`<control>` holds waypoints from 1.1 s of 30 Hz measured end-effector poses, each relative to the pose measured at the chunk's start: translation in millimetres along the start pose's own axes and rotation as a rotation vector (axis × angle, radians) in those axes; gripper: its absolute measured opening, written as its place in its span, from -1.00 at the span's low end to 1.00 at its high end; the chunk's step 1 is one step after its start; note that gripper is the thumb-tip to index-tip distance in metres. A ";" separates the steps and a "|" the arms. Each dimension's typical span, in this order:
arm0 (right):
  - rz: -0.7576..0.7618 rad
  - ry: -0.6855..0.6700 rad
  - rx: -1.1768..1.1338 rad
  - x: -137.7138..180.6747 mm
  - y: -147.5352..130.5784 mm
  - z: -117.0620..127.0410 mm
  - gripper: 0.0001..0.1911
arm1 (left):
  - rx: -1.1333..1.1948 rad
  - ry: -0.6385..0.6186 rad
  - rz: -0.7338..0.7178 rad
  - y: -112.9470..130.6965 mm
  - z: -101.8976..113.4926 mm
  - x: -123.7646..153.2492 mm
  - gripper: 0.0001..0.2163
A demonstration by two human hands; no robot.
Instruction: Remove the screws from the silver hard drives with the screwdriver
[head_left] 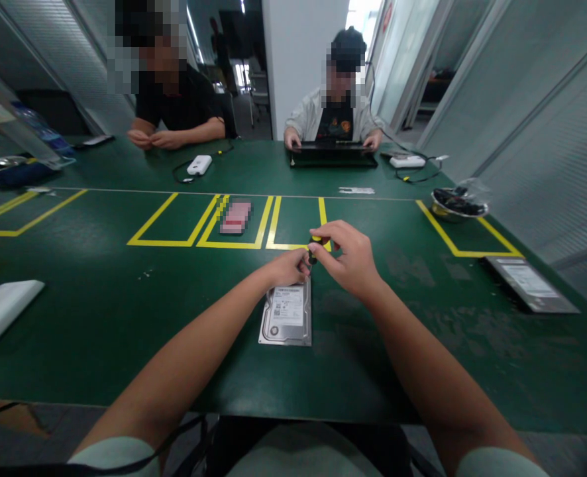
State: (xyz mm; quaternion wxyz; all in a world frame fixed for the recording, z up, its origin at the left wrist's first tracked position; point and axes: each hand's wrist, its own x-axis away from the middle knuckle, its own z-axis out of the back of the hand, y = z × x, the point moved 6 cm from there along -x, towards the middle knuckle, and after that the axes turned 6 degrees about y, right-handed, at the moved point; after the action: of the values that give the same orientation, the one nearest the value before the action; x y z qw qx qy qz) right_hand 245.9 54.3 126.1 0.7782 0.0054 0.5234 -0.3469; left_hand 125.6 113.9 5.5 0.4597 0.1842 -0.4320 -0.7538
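Note:
A silver hard drive (286, 314) lies flat on the green table (99, 311) in front of me, label up. My right hand (352, 257) is closed on a small screwdriver (314, 246) with a yellow and black handle, held just above the drive's far edge. My left hand (290, 266) is pinched at the tool's lower end, right beside the drive's top corner. What the left fingers grip is too small to make out.
Yellow taped boxes (174, 222) mark the table's middle, one holding a pink item (234, 217). A metal bowl (456, 204) and a flat grey device (531, 283) lie right. A white pad (0, 310) lies left. Two people sit across, one at a laptop (332, 156).

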 end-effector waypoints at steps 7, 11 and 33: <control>-0.059 0.072 0.061 1.7 3.0 0.0 -0.92 | -0.055 0.041 -0.024 -0.1 1.5 0.9 -0.73; -0.077 0.083 0.098 3.1 1.6 0.9 -0.91 | -0.083 0.058 -0.026 -3.0 1.5 0.5 -0.73; -0.162 0.085 0.058 4.5 5.2 -0.9 -0.80 | -0.193 0.098 -0.056 1.1 2.3 3.8 -0.78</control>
State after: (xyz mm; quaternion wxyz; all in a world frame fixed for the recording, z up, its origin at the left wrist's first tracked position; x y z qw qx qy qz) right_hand 249.0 56.2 120.1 0.7243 0.0005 0.5443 -0.4232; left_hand 122.7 111.6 8.1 0.4746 0.1878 -0.3289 -0.7945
